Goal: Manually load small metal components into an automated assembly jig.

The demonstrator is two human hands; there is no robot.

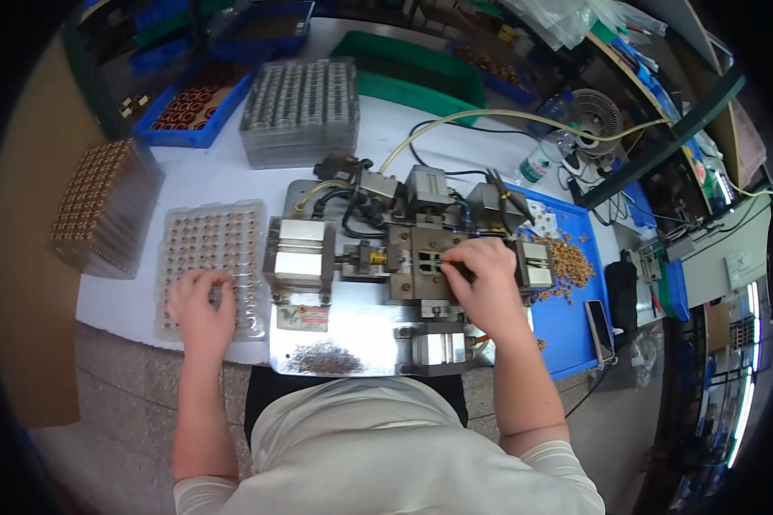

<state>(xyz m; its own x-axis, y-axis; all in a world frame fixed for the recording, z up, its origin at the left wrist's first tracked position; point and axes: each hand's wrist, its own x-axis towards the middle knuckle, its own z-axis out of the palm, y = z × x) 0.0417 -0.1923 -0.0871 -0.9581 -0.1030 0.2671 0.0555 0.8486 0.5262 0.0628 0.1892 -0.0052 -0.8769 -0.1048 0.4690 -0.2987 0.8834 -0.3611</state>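
At the centre of the frame, the right hand [489, 275] had its fingertips at the slot of a dark block [401, 286] on the metal fixture [365, 330]. Thumb and forefinger were drawn in close there; whether they were clamped on a piece could not be told. The left hand [201, 309] was over the clear tray [253, 329], left of centre, with fingers curled; its grip could not be told either. Small copper-coloured pieces [207, 230] sat in rows in that tray, and loose brass-coloured pieces [573, 262] lay heaped in the blue tray [567, 350] at right of centre, all on the tabletop [206, 182].

The step in hand looked like fingertip work at the slot. Doing it well probably called for a light pinch, a steady wrist and a straight approach, with fingers well clear before anything in the fixture moved. The left hand likely needed a soft touch too, lest it jostle the neat rows.
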